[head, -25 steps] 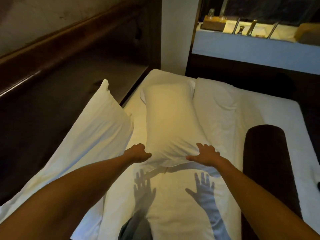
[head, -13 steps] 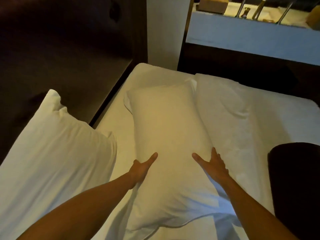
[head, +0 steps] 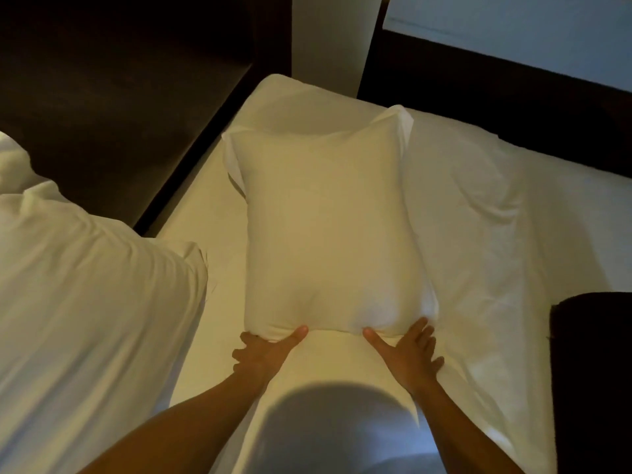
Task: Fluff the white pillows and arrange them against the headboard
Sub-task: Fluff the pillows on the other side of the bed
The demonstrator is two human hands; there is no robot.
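Note:
A white pillow (head: 328, 227) lies flat on the white bed sheet (head: 212, 186), its long side running away from me. My left hand (head: 265, 350) lies with fingers spread at the pillow's near left corner, thumb against the edge. At the near right corner my right hand (head: 408, 352) is splayed the same way, fingertips touching the pillow. Neither hand grips anything. A second white pillow (head: 85, 302) leans at the left against the dark headboard (head: 119, 97).
A folded white cover (head: 485, 234) lies to the right of the pillow. A dark bolster (head: 591, 378) sits at the right edge of the bed. A pale wall and a ledge (head: 513, 32) stand beyond the bed's far side. My head's shadow falls on the sheet between my arms.
My hands have slid from the pillow's top down to its near edge. The pillow now looks shorter and plumper, bunched toward the far side. The view has tipped further down.

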